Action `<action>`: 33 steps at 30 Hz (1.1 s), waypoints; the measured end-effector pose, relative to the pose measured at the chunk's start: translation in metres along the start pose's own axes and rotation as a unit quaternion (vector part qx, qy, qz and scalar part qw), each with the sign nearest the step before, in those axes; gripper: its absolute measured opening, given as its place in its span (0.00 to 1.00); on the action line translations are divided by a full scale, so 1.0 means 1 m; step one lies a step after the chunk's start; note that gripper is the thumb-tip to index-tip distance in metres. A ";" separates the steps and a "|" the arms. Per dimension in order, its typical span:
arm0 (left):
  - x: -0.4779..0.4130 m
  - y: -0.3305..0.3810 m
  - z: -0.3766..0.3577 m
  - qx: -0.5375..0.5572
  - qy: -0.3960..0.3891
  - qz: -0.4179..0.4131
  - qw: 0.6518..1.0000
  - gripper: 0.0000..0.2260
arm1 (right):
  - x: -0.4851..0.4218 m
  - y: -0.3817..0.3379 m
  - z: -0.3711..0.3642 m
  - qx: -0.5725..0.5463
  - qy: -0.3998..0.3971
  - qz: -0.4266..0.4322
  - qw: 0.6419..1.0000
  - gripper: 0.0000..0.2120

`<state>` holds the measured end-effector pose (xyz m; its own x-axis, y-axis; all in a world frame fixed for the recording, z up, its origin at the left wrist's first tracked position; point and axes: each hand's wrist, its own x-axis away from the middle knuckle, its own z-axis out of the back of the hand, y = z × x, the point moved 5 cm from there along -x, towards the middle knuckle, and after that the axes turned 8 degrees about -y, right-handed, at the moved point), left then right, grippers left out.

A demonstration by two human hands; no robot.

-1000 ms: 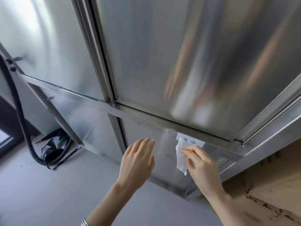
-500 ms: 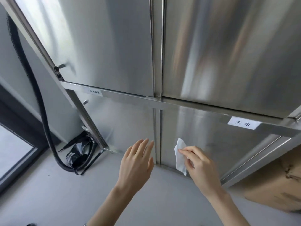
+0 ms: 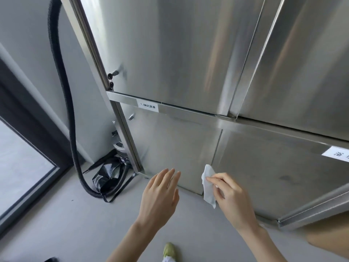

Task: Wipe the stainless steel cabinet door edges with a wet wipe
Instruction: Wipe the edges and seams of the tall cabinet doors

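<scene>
The wet wipe (image 3: 207, 186) is seen in the lower middle of the frame, pinched at its upper part between the thumb and forefinger of the right hand (image 3: 232, 201), with the remaining fingers curled in behind it. The rest of the sheet hangs limp below the pinch. It is held in front of the foot of the vertical seam (image 3: 217, 146) that parts the lower left door (image 3: 179, 148) from the lower right door (image 3: 264, 167); whether it touches the steel cannot be told.

The wipe can be judged thin, light, soft and damp. With no stiffness of its own, it is likely to fold or trail if dragged by one corner. It would be better bunched or wrapped over the fingertips, so that pressure is carried into the narrow door edges. The steel is rigid and smooth, so an easy glide is to be expected, though folded sheet edges may be sharp and deserve care.

The left hand (image 3: 160, 197) is held flat in the lower centre, fingers straight and close together, with nothing in it. It is raised toward the bottom of the lower left door, and contact cannot be confirmed.

At the left of the frame a black hose (image 3: 62, 110) runs down to a black bag (image 3: 107, 178) on the floor (image 3: 56, 224).
</scene>
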<state>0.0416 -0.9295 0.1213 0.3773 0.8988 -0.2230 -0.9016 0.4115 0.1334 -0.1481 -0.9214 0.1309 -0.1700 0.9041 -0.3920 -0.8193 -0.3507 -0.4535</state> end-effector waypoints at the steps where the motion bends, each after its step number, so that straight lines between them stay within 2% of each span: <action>1: -0.006 -0.012 -0.001 -0.003 -0.006 -0.003 1.000 0.22 | -0.009 -0.003 -0.009 0.000 -0.001 -0.002 1.000 0.19; 7: -0.050 -0.095 0.011 -0.033 -0.018 -0.017 0.999 0.23 | -0.086 -0.022 -0.057 -0.012 -0.001 -0.019 1.000 0.20; 19: -0.104 -0.261 0.025 -0.060 0.006 -0.001 0.998 0.24 | -0.211 -0.071 -0.137 -0.004 -0.012 0.032 0.999 0.21; 33: -0.158 -0.465 0.029 -0.068 -0.054 -0.154 0.984 0.26 | -0.317 -0.180 -0.266 0.033 0.032 -0.046 0.998 0.20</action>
<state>0.4072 -1.2578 0.1228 0.6510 0.7483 -0.1270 -0.7580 0.6499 -0.0563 0.1982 -1.2094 0.1238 -0.0580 0.9138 -0.4020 -0.8648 -0.2471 -0.4370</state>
